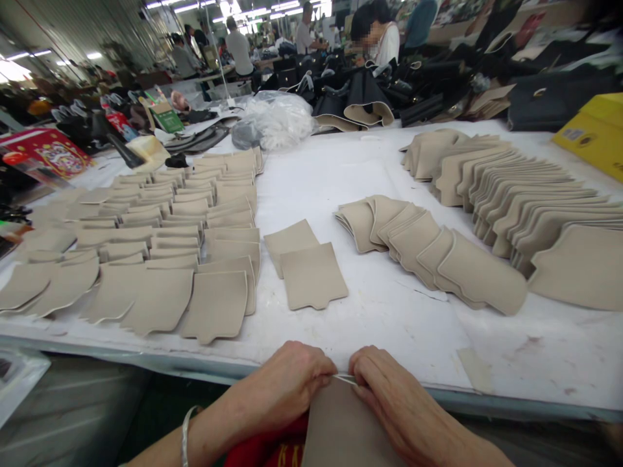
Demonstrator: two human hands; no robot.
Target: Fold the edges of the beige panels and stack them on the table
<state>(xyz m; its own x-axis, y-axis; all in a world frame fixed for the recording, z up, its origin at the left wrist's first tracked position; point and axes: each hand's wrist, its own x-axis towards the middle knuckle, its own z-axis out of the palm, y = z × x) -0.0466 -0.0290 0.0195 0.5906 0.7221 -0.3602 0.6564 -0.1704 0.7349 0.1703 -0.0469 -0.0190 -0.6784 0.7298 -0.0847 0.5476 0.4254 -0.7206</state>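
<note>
Both hands pinch the upper edge of a beige leather-like piece (343, 425) at the table's front edge. My left hand (299, 373) grips its left corner, fingers curled. My right hand (384, 383) closes on the edge a little to the right. A pale strip of edge shows between the two hands; the piece hangs down toward my lap and its lower part runs out of view. Ahead of the hands, two loose beige panels (315, 275) lie overlapped on the white tabletop (311, 175).
Rows of overlapping beige panels (160, 292) cover the left. A fanned row of rounded pieces (428, 250) and a longer stack (525, 194) lie at right. Behind are a clear plastic bag (280, 120), black bags (360, 97), a yellow box (594, 136) and several people.
</note>
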